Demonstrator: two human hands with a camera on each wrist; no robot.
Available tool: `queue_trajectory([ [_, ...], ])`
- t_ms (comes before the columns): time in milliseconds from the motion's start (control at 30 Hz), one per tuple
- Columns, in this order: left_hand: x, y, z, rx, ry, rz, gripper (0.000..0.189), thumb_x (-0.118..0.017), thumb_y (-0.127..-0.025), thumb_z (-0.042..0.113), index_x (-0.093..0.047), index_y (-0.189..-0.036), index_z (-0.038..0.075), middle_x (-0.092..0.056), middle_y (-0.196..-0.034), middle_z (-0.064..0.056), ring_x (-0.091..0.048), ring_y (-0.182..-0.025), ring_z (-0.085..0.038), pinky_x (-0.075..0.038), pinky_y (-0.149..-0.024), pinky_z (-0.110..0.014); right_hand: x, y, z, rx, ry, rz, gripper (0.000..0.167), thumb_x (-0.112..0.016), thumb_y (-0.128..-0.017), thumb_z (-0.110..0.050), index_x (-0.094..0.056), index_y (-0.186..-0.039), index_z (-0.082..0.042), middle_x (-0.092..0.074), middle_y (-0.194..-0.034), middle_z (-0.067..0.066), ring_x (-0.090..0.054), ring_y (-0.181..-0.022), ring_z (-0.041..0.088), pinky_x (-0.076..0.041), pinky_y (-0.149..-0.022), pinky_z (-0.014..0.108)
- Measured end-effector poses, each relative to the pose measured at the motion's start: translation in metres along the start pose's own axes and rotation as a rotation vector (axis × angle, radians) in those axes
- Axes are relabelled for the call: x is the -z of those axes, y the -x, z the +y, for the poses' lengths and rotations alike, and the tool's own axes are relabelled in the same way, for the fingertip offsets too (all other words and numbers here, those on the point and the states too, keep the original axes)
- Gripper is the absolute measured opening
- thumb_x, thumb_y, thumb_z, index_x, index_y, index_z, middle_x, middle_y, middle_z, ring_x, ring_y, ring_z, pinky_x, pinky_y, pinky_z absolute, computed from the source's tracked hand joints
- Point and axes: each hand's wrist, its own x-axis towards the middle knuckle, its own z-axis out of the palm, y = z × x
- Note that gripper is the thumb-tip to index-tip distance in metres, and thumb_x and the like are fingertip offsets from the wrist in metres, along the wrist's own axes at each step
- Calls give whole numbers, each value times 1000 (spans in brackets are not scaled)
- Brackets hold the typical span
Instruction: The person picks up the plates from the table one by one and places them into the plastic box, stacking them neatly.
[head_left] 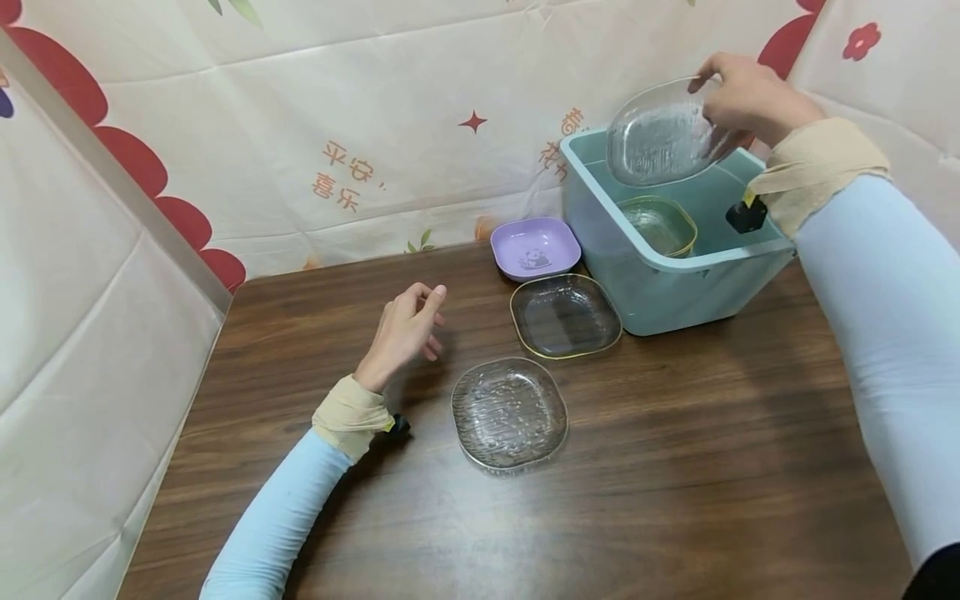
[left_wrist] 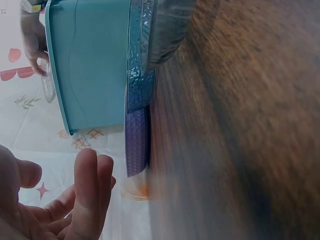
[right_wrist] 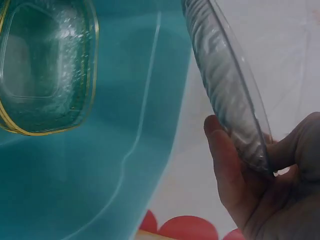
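Observation:
My right hand [head_left: 750, 100] pinches a clear plastic plate [head_left: 652, 137] by its edge, tilted above the blue-green bin [head_left: 600, 221]. In the right wrist view the clear plate [right_wrist: 225, 75] shows edge-on, thumb on one face and fingers on the other. Inside the bin lies a gold-rimmed clear dish [head_left: 660, 225]. Over the table's left part, my left hand [head_left: 405, 329] hovers with loosely bent fingers and nothing in it. Nearest to it is a round-cornered clear ribbed plate [head_left: 510, 412] on the table.
A gold-rimmed clear plate [head_left: 566, 317] lies against the bin's front left corner. Behind it sits a purple dish [head_left: 536, 248] with a panda print. The brown wooden table [head_left: 675, 500] meets a printed cloth [head_left: 300, 100] at the back and left.

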Motion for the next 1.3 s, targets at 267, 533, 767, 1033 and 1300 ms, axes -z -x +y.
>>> queue_trajectory([
  [267,-3,1,3,0,5,1,52,-46,-108,49,-60,-117,0,-74,-101,-23,-71,-52,-28,-63,-51,-49,-15,-22,25,-24,-47,-190,64,-39,-103,1,-12,-161,5,-51,-116,31,-71,-64,24,-67,-64,44],
  [533,-3,2,4,3,-4,-12,55,-46,-108,52,-61,-119,1,-74,-102,-23,-72,-55,-33,-63,-52,-50,-27,-24,45,-110,-147,-458,59,-28,-107,-1,-4,-161,1,-71,-81,3,-78,-72,24,-68,-73,46],
  [767,-3,2,2,8,6,-17,55,-46,-108,52,-60,-121,1,-74,-103,-23,-73,-55,-34,-63,-52,-50,-36,-28,48,-112,-120,-542,59,-31,-108,-3,-5,-160,1,-70,-83,8,-77,-75,25,-67,-71,42],
  [1033,-5,0,3,16,12,-30,52,-48,-108,49,-60,-123,0,-73,-103,-24,-73,-60,-39,-64,-53,-51,-39,-32,56,-108,-104,-567,61,-39,-109,-9,-7,-160,-1,-72,-91,9,-76,-82,25,-67,-75,43],
  [1300,-7,-1,4,9,-1,-36,48,-49,-108,46,-60,-121,1,-74,-101,-23,-73,-59,-38,-63,-51,-49,-42,-31,59,-112,-65,-555,62,-44,-109,-13,-13,-161,-2,-73,-94,7,-76,-83,24,-66,-77,41],
])
